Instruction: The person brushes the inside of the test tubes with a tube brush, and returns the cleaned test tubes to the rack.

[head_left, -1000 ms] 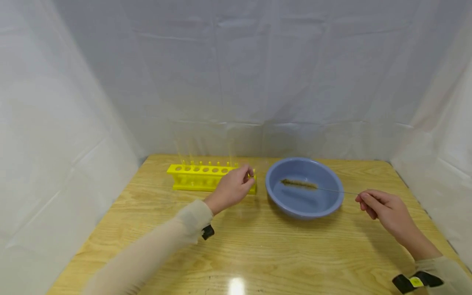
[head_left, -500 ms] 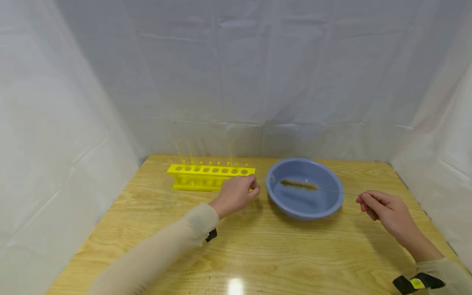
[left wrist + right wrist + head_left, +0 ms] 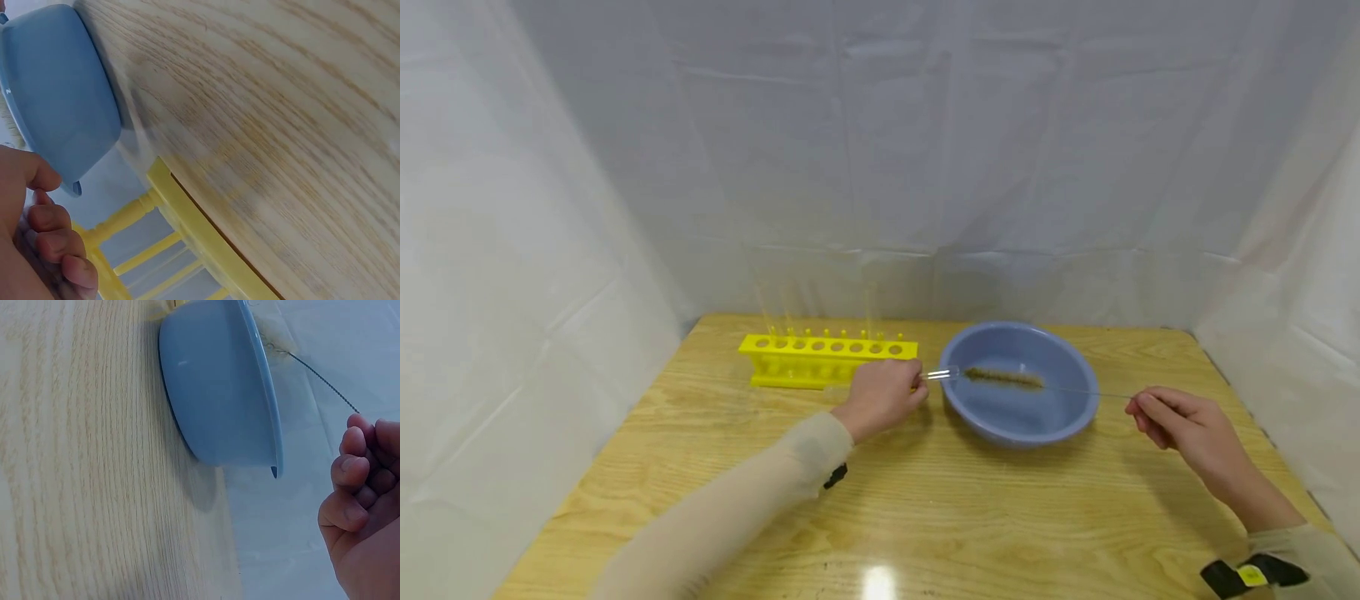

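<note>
My left hand (image 3: 883, 396) holds a clear glass test tube (image 3: 942, 374) lying nearly level, its right end pointing over the basin's left rim. My right hand (image 3: 1180, 425) pinches the thin twisted-wire handle (image 3: 325, 381) of a test tube brush between thumb and fingertips. The brown bristles (image 3: 1003, 379) hang above the blue basin (image 3: 1022, 429), their tip close to the tube's end; whether they touch, I cannot tell. In the left wrist view the fingers (image 3: 53, 231) are curled, and the tube is hard to make out.
Behind my left hand stands a yellow test tube rack (image 3: 805, 346) with a few clear tubes (image 3: 787, 312) upright in it. White sheeting (image 3: 887, 167) encloses the wooden table (image 3: 970, 533) at the back and sides.
My left hand has moved slightly right and down, away from the rack, and the tube has turned from hardly visible to nearly level, facing the brush. The right hand stays almost still.
</note>
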The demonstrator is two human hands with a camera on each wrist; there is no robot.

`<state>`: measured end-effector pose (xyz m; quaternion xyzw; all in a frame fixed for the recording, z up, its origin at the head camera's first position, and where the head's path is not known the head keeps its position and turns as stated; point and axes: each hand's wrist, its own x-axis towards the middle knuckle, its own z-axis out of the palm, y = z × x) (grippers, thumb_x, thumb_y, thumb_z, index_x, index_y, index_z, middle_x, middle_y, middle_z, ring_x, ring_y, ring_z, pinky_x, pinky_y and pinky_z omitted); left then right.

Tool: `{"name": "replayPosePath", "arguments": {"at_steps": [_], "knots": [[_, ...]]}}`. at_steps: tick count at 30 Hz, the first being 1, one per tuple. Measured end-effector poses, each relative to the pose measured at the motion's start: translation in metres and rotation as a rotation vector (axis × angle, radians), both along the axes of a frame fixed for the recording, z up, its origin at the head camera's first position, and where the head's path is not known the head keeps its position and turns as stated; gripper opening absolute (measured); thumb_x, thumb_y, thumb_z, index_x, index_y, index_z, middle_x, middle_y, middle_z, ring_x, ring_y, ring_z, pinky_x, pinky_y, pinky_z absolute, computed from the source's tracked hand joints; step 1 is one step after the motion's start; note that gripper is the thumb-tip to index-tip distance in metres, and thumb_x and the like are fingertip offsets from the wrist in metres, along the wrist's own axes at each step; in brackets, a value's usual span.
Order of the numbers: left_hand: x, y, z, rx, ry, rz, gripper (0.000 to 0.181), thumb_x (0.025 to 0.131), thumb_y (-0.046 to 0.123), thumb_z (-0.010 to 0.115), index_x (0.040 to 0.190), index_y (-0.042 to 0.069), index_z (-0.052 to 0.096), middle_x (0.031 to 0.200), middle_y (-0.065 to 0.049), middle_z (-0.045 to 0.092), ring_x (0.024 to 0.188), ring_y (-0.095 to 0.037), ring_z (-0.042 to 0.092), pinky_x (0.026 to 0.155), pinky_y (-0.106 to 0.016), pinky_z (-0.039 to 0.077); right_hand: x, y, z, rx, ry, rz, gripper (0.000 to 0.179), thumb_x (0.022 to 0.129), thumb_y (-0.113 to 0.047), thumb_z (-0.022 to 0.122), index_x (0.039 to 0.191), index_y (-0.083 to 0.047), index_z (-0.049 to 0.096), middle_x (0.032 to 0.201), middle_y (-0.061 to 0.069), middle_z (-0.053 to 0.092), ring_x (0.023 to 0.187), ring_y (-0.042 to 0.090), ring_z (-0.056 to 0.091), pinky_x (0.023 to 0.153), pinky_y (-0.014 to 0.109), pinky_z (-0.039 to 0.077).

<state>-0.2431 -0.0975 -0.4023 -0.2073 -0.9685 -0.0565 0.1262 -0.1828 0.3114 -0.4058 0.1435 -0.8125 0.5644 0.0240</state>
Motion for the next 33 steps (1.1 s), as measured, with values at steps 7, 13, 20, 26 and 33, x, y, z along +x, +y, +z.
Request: {"name": "replayPosePath", "arguments": {"at_steps": [7, 13, 20, 26, 33], "knots": [[-0.004, 0.002, -0.003, -0.024, 0.018, -0.001, 0.018, 0.091, 0.03, 0.064, 0.075, 0.021, 0.06, 0.057, 0.01, 0.051, 0.048, -0.006, 0.042, 0.04, -0.025, 0.029, 0.0, 0.003, 0.002, -0.109, -0.021, 0.047, 0.029, 0.106, -0.02, 0.049, 0.102, 0.001, 0.068, 0.079, -0.001, 0.064, 0.062, 0.014, 0.052, 0.053, 0.03, 0.045], [-0.007, 0.004, -0.006, -0.039, 0.035, -0.021, 0.021, 0.092, 0.032, 0.064, 0.075, 0.022, 0.057, 0.057, 0.01, 0.05, 0.048, -0.005, 0.04, 0.04, -0.024, 0.028, -0.001, 0.005, 0.001, -0.131, -0.016, 0.066, 0.028, 0.106, -0.018, 0.049, 0.102, 0.001, 0.068, 0.08, -0.002, 0.065, 0.063, 0.013, 0.052, 0.053, 0.03, 0.046], [-0.007, 0.005, -0.008, -0.021, 0.038, -0.032, 0.023, 0.093, 0.031, 0.063, 0.074, 0.02, 0.056, 0.057, 0.009, 0.051, 0.049, -0.006, 0.042, 0.041, -0.023, 0.03, 0.0, 0.005, 0.001, -0.134, -0.005, 0.088, 0.026, 0.106, -0.014, 0.048, 0.099, 0.001, 0.068, 0.078, 0.0, 0.064, 0.061, 0.015, 0.051, 0.052, 0.031, 0.045], [-0.009, 0.006, -0.01, -0.023, 0.046, -0.035, 0.02, 0.093, 0.03, 0.063, 0.075, 0.02, 0.058, 0.059, 0.009, 0.053, 0.05, -0.006, 0.044, 0.042, -0.023, 0.032, 0.001, 0.008, 0.001, -0.096, -0.01, 0.09, 0.027, 0.107, -0.015, 0.047, 0.099, 0.001, 0.067, 0.078, 0.001, 0.064, 0.06, 0.015, 0.051, 0.052, 0.031, 0.045], [-0.01, 0.007, -0.011, -0.011, 0.034, -0.045, 0.02, 0.093, 0.029, 0.064, 0.076, 0.02, 0.058, 0.06, 0.008, 0.053, 0.05, -0.006, 0.044, 0.042, -0.022, 0.031, 0.001, 0.01, 0.002, -0.1, -0.011, 0.134, 0.025, 0.106, -0.011, 0.047, 0.099, 0.002, 0.067, 0.078, 0.0, 0.064, 0.06, 0.013, 0.053, 0.053, 0.032, 0.047]]}}
